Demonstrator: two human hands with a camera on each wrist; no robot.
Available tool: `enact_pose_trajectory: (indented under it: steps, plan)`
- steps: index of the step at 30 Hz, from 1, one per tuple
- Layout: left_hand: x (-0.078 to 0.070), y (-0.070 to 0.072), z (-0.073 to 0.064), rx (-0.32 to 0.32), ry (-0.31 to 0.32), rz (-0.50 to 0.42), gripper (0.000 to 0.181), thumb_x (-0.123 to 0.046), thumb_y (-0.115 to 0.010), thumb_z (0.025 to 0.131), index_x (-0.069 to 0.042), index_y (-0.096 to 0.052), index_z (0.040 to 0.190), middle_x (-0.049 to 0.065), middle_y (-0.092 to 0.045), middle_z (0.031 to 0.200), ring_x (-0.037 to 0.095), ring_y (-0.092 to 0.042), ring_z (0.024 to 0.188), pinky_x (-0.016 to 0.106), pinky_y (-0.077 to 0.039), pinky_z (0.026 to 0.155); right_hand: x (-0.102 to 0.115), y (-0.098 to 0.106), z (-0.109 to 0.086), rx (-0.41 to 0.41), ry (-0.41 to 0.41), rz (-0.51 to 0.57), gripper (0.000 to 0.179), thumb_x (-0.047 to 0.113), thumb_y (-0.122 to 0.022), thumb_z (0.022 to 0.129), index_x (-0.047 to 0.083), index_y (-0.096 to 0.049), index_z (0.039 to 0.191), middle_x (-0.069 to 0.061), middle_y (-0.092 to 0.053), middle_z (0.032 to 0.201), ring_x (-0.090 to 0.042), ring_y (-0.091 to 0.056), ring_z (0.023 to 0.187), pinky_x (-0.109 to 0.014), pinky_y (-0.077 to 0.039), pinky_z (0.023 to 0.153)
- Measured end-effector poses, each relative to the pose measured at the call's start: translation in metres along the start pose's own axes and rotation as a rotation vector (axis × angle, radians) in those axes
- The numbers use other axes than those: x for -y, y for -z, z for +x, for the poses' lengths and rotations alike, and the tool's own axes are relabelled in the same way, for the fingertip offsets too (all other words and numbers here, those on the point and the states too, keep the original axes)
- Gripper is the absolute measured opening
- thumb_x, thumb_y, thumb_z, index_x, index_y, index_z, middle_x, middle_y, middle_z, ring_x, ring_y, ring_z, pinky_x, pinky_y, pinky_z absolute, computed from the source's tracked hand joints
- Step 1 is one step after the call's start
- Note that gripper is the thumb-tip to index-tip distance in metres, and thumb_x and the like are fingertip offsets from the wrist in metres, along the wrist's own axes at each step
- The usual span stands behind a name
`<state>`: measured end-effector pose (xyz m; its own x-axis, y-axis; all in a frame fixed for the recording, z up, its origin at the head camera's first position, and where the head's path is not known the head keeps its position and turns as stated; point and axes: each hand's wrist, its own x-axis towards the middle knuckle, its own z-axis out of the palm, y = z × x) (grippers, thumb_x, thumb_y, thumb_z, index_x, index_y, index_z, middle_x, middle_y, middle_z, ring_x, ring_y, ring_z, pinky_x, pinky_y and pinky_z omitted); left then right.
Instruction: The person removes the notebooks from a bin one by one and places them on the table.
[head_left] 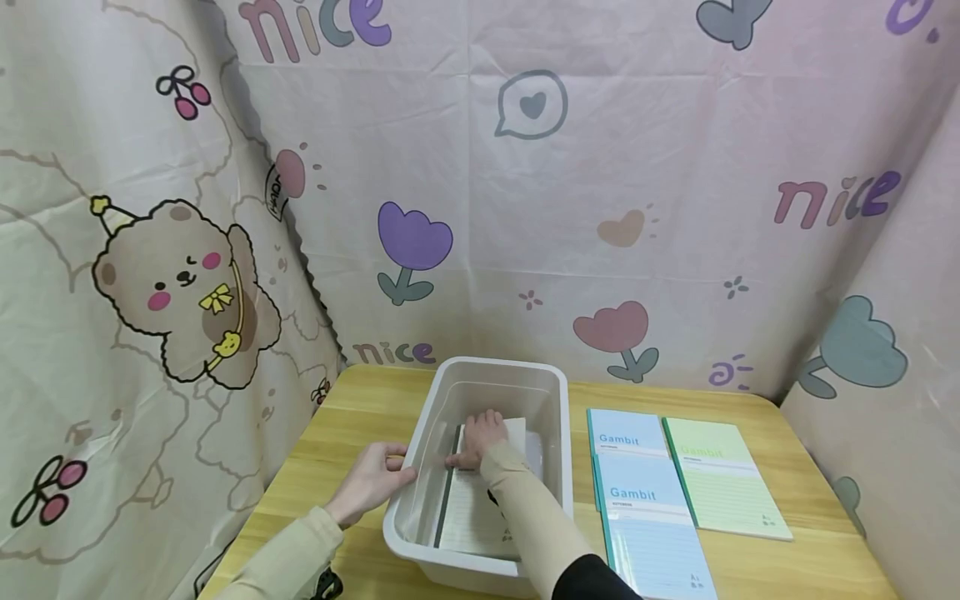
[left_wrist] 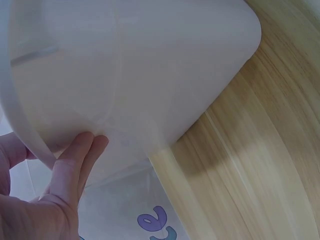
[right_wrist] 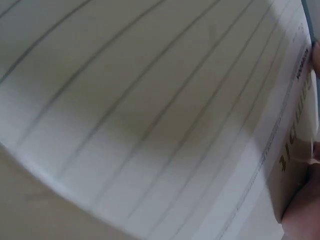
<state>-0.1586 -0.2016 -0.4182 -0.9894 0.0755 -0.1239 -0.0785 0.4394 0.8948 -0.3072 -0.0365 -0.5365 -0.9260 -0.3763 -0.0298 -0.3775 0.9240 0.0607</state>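
Note:
A white plastic bin [head_left: 566,433] stands on the table, and a pale ruled notebook [head_left: 468,517] with a dark spine lies inside it. My right hand [head_left: 483,437] reaches into the bin and grips the notebook near its top, thumb at the spine edge. In the right wrist view the notebook's cover [right_wrist: 150,100] looks bowed, with fingertips at the title end; the rest of the hand is outside that view. My left hand [head_left: 375,479] pinches the bin's left rim, thumb and fingers on either side of the wall, as the left wrist view also shows the left hand [left_wrist: 65,180].
Right of the bin, two blue notebooks [head_left: 652,533] overlap, one partly covering the other. A green notebook [head_left: 727,479] lies beside them. Printed cloth [head_left: 480,217] hangs behind the wooden table [head_left: 375,400] and along both sides.

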Motion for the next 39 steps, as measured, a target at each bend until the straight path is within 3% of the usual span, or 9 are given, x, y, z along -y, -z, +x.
enact_pose_trajectory:
  steps: [10, 19, 29, 39]
  plan:
    - [-0.001, -0.001, -0.001, 0.001, 0.009, 0.003, 0.041, 0.002, -0.061, 0.088, 0.019, -0.055, 0.124, 0.038, -0.068, 0.113, 0.044, -0.073, 0.096, 0.047, -0.065, 0.076, -0.007, 0.012, 0.002, -0.151, -0.038, -0.031, 0.08, 0.082, -0.067, 0.068, 0.014, -0.06, 0.108, -0.009, -0.068, 0.103, -0.025, -0.059, 0.102, -0.035, -0.047, 0.092]
    - [-0.001, -0.002, 0.002, -0.004, 0.017, 0.009, 0.04, 0.002, -0.062, 0.088, 0.018, -0.056, 0.125, 0.036, -0.07, 0.111, 0.041, -0.074, 0.096, 0.048, -0.065, 0.076, -0.013, 0.046, 0.004, -0.236, 0.002, -0.072, 0.073, 0.075, -0.068, 0.071, 0.015, -0.061, 0.11, -0.009, -0.07, 0.105, -0.024, -0.06, 0.103, -0.035, -0.048, 0.092]
    - [-0.002, -0.001, 0.002, -0.027, 0.01, 0.015, 0.037, 0.004, -0.062, 0.088, 0.017, -0.059, 0.122, 0.035, -0.07, 0.109, 0.04, -0.074, 0.094, 0.047, -0.066, 0.074, -0.019, 0.101, 0.006, -0.293, 0.055, -0.055, 0.069, 0.074, -0.065, 0.076, 0.014, -0.058, 0.11, -0.008, -0.068, 0.103, -0.023, -0.06, 0.099, -0.035, -0.048, 0.09]
    - [-0.002, -0.002, 0.002, -0.026, 0.009, 0.008, 0.037, 0.005, -0.062, 0.088, 0.018, -0.058, 0.122, 0.036, -0.069, 0.11, 0.042, -0.074, 0.093, 0.045, -0.066, 0.074, -0.033, 0.179, -0.011, -0.316, 0.098, 0.028, 0.061, 0.07, -0.061, 0.082, 0.013, -0.05, 0.104, -0.005, -0.059, 0.096, -0.023, -0.051, 0.092, -0.034, -0.044, 0.085]
